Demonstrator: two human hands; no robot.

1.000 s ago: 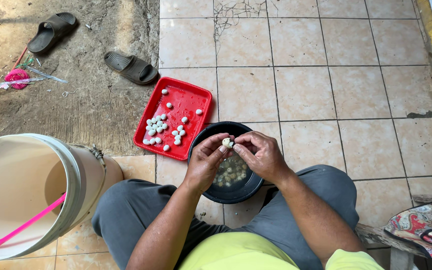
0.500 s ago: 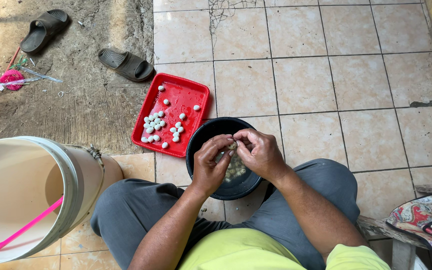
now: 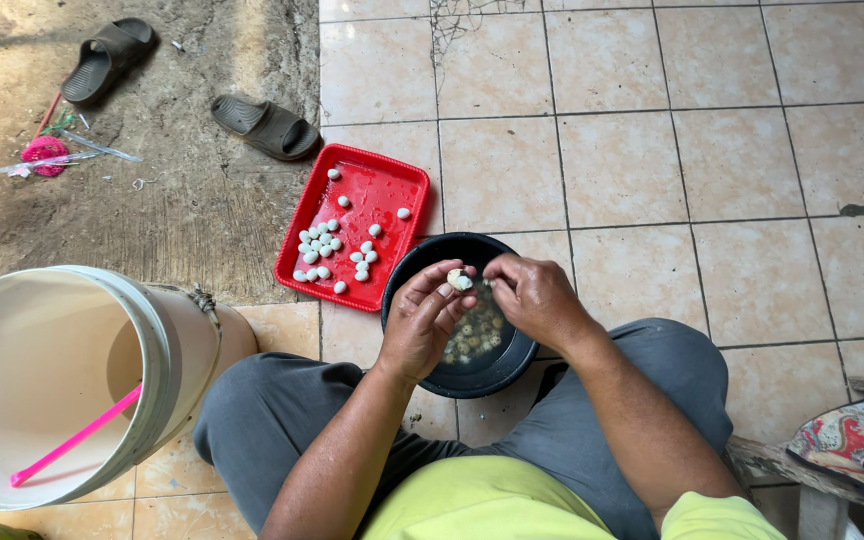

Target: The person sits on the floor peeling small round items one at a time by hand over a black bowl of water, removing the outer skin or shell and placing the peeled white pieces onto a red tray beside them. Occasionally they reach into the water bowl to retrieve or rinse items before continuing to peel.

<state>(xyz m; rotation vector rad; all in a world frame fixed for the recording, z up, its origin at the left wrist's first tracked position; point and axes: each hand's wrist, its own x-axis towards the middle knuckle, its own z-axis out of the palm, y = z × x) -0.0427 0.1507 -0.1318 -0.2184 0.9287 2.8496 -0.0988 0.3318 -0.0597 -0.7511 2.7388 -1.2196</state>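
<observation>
Left hand (image 3: 420, 318) fingers clamped on small pale egg (image 3: 460, 280) above black bowl (image 3: 422, 262); right hand (image 3: 532, 293) fingers pinched together beside it.

Head view, steeply downward, close.

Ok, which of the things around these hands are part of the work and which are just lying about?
In use:
left hand, holding a small pale egg
right hand, touching that egg
black bowl
red tray of peeled eggs

Lying about:
two sandals
white bucket with pink stick
pink litter
</observation>
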